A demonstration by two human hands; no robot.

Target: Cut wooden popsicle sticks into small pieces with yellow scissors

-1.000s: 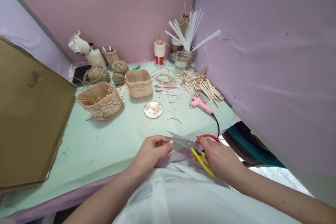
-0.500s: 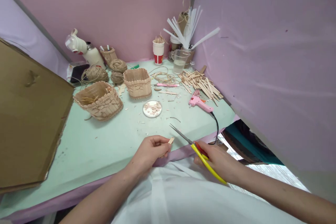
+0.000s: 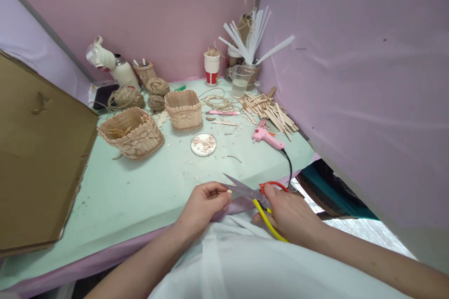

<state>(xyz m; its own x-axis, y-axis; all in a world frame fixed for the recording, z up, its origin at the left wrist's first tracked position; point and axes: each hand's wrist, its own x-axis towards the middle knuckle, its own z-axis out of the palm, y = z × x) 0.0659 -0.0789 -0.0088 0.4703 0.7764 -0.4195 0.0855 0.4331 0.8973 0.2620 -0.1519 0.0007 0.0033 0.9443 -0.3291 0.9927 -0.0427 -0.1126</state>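
Baskets stand at our left and near the middle of the tabletop, both faced with overlapping wooden pieces and edged with scalloped rims. The left basket has loose wood pieces inside; the middle basket is open at the top, but we cannot make out its floor. In front of it, the round dish holds many little pale, pinkish-brown bits, with its white bottom showing between them. Toward the back, the red-and-white cup is packed with thin sticks, the clear cup is partly filled with liquid, and the brown pot just beside it carries a spray of long white strips. At back left, the small holder keeps a few white-tipped items upright.

Between our hands, just above the front edge of the tabletop, is the chip, small, pale and flat, mostly hidden by our fingers. Our left hand pinches it between thumb and fingers. Our right hand grips the scissors, fingers curled about the handles, one red and one yellow. Their grey blades are parted and point left; the lower one crosses at the chip, close to our left fingertips, while the upper one stands free.
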